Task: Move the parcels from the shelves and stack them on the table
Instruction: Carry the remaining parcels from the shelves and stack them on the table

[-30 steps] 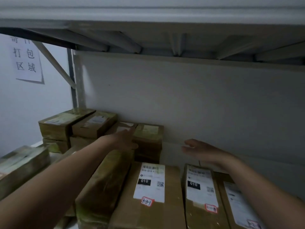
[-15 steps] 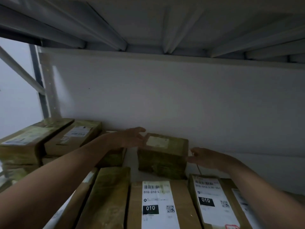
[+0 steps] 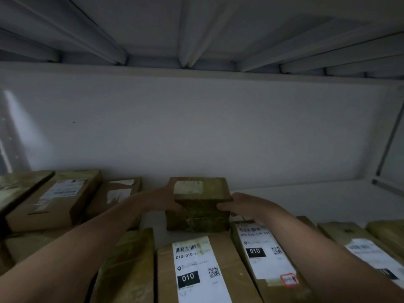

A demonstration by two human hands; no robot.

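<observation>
You are looking into one bay of a parcel storeroom or courier depot. The metal shelf (image 3: 196,29) overhead shows its ribbed underside; the white shelf deck (image 3: 306,200) below carries rows of taped cardboard parcels (image 3: 237,272). Shipping labels (image 3: 196,265) with barcodes, QR codes and the printed code "010" mark them, and one bears a red-edged handwritten sticker (image 3: 289,279). A plain white back panel (image 3: 196,127) closes the bay.

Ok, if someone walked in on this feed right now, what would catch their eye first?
The small brown parcel at the back of the shelf, gripped on both sides by the left hand and right hand. Next come the bright white 010 labels on two long parcels lying in front of it: the middle parcel and the right parcel.
</observation>
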